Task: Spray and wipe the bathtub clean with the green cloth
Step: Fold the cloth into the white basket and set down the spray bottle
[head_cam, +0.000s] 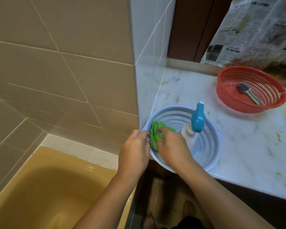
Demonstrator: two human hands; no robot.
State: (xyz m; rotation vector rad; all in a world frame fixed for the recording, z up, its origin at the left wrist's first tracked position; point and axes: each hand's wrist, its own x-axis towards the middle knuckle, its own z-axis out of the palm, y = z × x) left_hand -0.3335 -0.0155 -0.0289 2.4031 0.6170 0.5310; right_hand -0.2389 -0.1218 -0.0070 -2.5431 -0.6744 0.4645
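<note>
The green cloth (155,135) lies bunched at the left rim of a pale blue perforated basket (208,151) on the marble counter. My left hand (134,151) pinches the cloth's left edge at the basket rim. My right hand (172,144) grips the cloth from the right, inside the basket. A white spray bottle with a teal trigger head (197,119) lies tilted in the same basket, just right of my right hand. The yellow-brown bathtub (45,187) fills the lower left.
A red perforated basket (229,98) holding a small brush (248,93) sits farther back on the stained white counter (246,146). Newspaper under plastic (254,30) hangs at the top right. Beige tiled walls surround the tub. My bare feet show on the floor below.
</note>
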